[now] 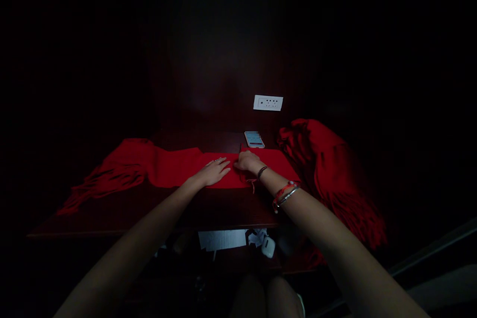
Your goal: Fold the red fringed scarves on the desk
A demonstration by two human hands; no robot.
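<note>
A long red fringed scarf (pixel 164 166) lies across a dark wooden table (pixel 223 211). My left hand (pixel 214 171) rests flat on the scarf's middle with its fingers stretched out. Just to the right, my right hand (pixel 248 160) presses on the same cloth with its fingers curled down; bracelets circle that wrist and forearm. The two hands nearly touch. A second heap of red fringed cloth (pixel 331 169) hangs off the table's right end.
A lit phone (pixel 254 139) lies on the table behind my right hand. A white socket plate (pixel 268 103) is on the dark wall. Below the table's front edge sit white paper (pixel 221 239) and a small white case (pixel 268 247). The surroundings are very dark.
</note>
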